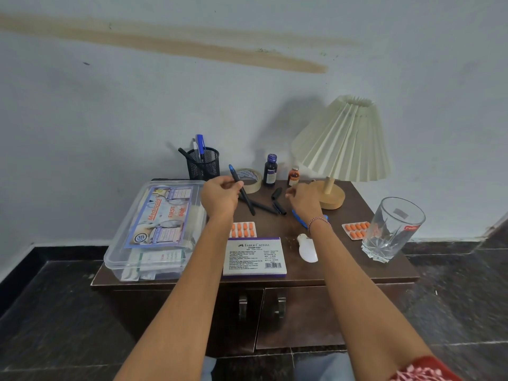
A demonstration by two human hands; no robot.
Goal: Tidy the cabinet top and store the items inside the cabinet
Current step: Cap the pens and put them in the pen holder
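My left hand [220,198] grips a black marker with a blue tip [239,185], held tilted above the brown cabinet top [357,265]. My right hand [303,200] hovers over the loose black pens and caps [270,206], fingers curled with nothing in them that I can see. A black mesh pen holder [203,163] with several pens stands at the back. A stamp pad box [254,255] lies near the front edge, with orange pill strips [243,229] [356,229] on either side of my right arm. A clear first aid box [158,229] sits on the left.
A tape roll [251,180], two small bottles [270,170] [293,176], a pleated lamp [342,144], a cut glass tumbler [390,229], a white bulb-shaped item [308,248] and a blue pen [299,218] share the top. The two cabinet doors [299,314] below are closed.
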